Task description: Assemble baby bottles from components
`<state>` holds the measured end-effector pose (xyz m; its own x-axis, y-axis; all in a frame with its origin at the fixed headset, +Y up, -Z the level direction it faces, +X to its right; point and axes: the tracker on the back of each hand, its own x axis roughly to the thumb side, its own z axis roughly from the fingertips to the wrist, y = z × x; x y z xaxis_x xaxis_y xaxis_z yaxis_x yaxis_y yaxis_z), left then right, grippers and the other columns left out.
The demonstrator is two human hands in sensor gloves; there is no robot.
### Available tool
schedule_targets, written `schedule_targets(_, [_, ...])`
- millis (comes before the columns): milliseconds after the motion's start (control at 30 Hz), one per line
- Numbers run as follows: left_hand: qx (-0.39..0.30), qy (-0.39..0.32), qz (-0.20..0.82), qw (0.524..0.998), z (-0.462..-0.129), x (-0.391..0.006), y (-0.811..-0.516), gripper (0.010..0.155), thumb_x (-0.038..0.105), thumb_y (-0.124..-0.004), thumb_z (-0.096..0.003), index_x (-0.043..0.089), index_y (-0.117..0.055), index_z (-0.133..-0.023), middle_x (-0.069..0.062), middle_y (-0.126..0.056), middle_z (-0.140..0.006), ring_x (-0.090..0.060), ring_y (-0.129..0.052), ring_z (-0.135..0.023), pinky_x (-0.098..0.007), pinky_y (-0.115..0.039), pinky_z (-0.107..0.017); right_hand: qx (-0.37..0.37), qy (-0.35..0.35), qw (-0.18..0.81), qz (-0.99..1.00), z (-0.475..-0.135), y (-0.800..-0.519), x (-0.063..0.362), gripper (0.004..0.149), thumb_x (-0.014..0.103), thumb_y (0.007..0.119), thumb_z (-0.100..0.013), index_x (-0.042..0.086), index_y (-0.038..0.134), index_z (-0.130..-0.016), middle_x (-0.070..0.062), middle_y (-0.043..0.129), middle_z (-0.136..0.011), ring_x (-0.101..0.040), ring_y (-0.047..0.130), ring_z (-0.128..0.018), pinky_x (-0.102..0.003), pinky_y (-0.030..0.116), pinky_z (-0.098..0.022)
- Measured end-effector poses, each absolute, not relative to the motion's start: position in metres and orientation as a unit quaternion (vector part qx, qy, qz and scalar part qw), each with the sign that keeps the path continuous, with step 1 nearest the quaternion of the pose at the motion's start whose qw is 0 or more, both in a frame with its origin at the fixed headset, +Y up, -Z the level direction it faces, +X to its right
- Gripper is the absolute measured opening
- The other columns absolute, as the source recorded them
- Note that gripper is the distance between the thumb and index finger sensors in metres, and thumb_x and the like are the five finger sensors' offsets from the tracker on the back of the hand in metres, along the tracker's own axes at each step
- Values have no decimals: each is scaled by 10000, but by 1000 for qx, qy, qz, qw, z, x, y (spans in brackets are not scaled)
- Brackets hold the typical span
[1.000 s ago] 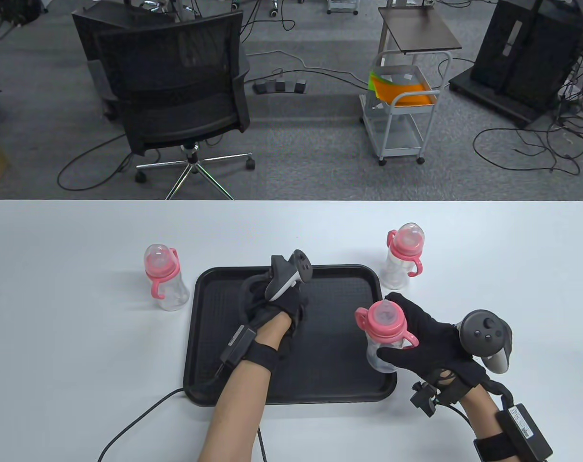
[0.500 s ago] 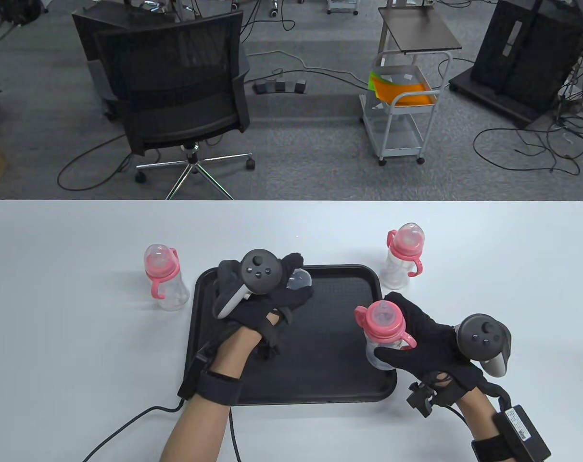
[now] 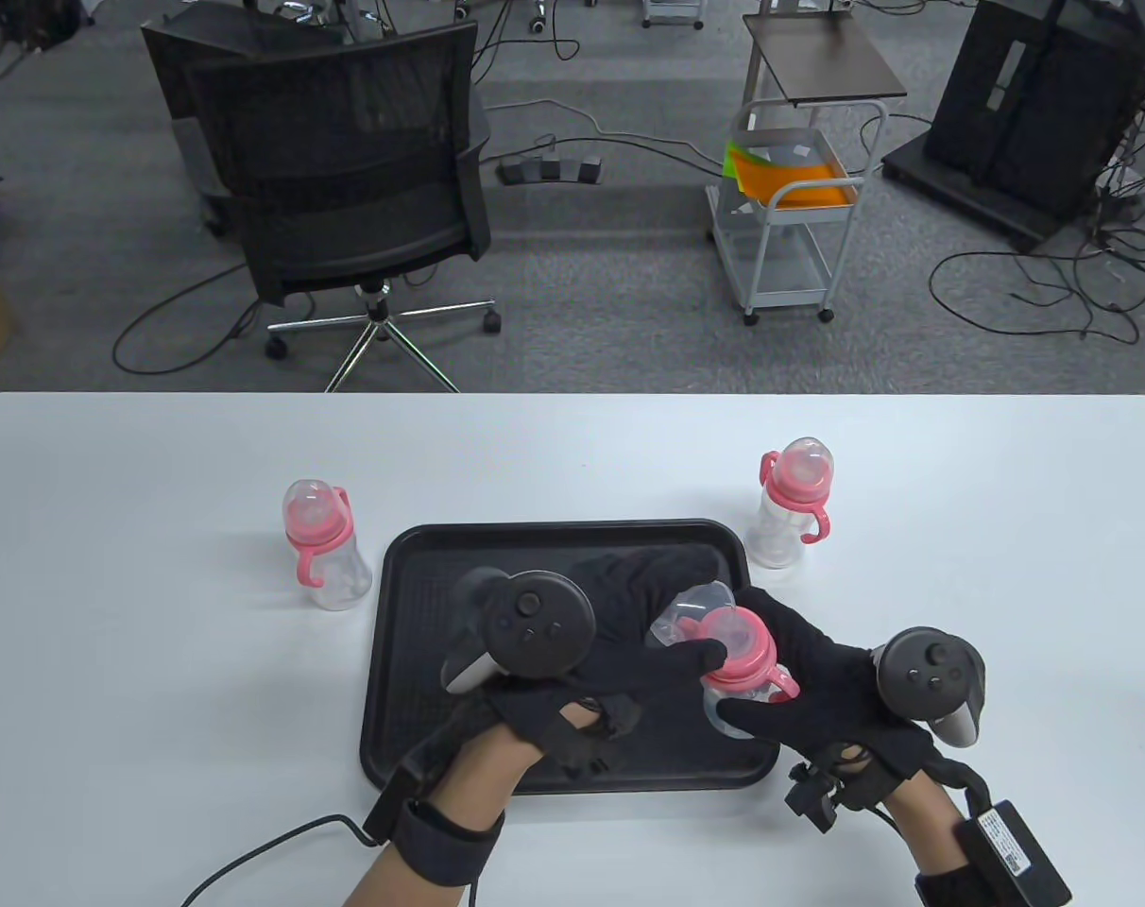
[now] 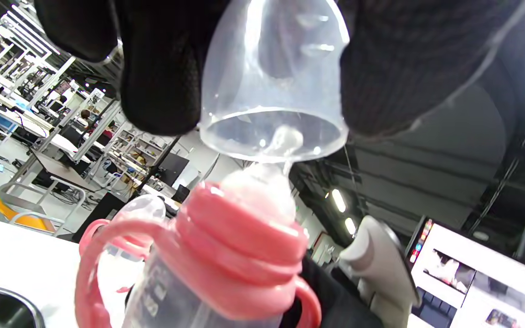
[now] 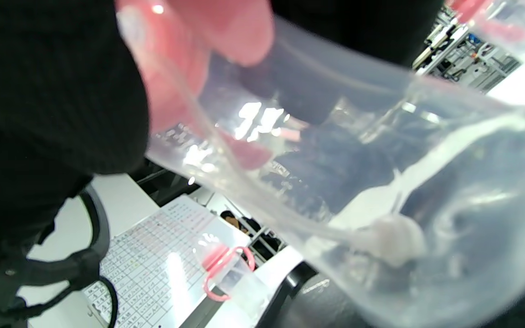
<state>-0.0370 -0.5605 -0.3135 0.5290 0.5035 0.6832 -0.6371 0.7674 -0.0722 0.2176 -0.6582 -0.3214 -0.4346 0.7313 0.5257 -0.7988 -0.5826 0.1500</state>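
Observation:
My right hand (image 3: 809,675) grips a clear baby bottle (image 3: 738,685) with a pink collar and handles, tilted over the black tray's (image 3: 440,567) right edge. My left hand (image 3: 648,652) holds a clear dome cap (image 3: 691,614) just beside the bottle's nipple. In the left wrist view the cap (image 4: 274,82) is pinched between my gloved fingers (image 4: 162,77), its open mouth right over the nipple of the bottle (image 4: 226,269). In the right wrist view the bottle's clear body (image 5: 335,173) fills the frame.
Two capped bottles stand on the white table: one left of the tray (image 3: 322,548), one at its far right corner (image 3: 792,501). A cable runs off the table's near edge (image 3: 261,850). An office chair and a cart stand beyond the far edge.
My left hand has carried the clear cap from the tray's far left part rightwards to the bottle's top. My right hand has shifted the bottle slightly left and tilted it.

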Motion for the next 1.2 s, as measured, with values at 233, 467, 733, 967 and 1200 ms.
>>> schedule_targets(233, [89, -343, 236, 905, -309, -11, -566, 898, 699, -992, -378, 280, -641, -1090, -117, -856, -983, -283, -1027, -682, -658, -657, -720, 283, -65, 450, 845, -319, -656, 215, 991, 469, 1045, -293, 155, 506, -1063, -130, 692, -1021, -401, 866, -895, -584, 784, -669])
schedule_targets(467, [52, -290, 399, 868, -320, -7, -603, 864, 750, -881, -426, 286, -607, -1101, -117, -717, -1038, -419, -805, -905, -737, -575, -701, 266, -63, 483, 832, -321, -660, 218, 991, 471, 1046, -293, 129, 518, -1059, -154, 709, -1009, -412, 888, -877, -582, 804, -658])
schedule_targets(733, [1, -248, 582, 775, -326, 0, -644, 762, 781, -753, -490, 426, -483, -1109, -133, -500, -1158, -528, -641, -975, -852, -528, -624, 253, -73, 480, 837, -318, -661, 214, 983, 453, 1053, -296, 92, 538, -1051, -187, 728, -993, -434, 908, -857, -579, 820, -655])
schedule_targets(967, [54, -218, 609, 760, -317, -3, -639, 711, 753, -782, -513, 339, -613, -1066, -144, -572, -1128, -467, -742, -867, -878, -534, -609, 261, -100, 466, 839, -310, -653, 206, 981, 467, 1055, -284, 75, 567, -1039, -202, 767, -971, -428, 949, -830, -566, 859, -640])
schedule_targets(1200, [63, -211, 590, 777, -315, -2, -641, 672, 695, -873, -501, 327, -695, -1034, -131, -582, -1135, -474, -737, -834, -901, -532, -591, 257, -91, 458, 846, -308, -657, 197, 977, 464, 1058, -281, 57, 581, -1030, -217, 779, -957, -437, 967, -811, -569, 879, -623])
